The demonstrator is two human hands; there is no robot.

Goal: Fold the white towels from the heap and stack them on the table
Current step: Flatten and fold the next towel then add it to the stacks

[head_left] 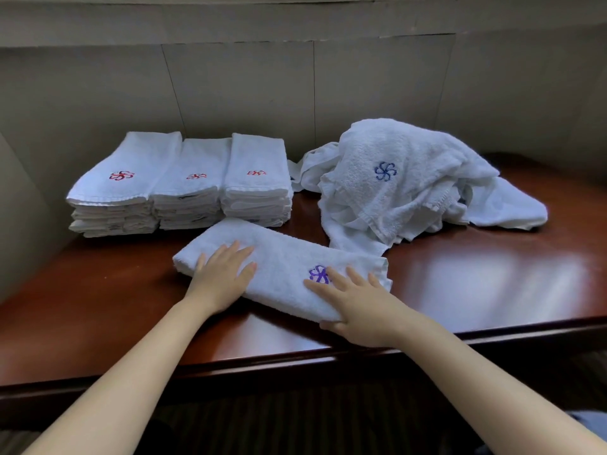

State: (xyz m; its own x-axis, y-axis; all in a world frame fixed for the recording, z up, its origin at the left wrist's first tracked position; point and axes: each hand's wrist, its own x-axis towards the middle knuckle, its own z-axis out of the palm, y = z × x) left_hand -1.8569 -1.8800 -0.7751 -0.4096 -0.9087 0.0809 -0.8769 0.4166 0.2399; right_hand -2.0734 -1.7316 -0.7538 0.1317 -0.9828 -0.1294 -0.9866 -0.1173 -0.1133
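Folded towel (282,274) pressed flat by left hand (223,277) and right hand (354,303), fingers extended; heap (410,178) far right.

table (492,274) | folded towel (279,267) | three stacks (184,192) | heap (410,182)

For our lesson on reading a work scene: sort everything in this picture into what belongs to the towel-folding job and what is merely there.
Part of the job:
- folded towel under both flat hands, left hand and right hand
- heap of unfolded towels
- three stacks of folded towels
- table

Merely there:
- panelled wall
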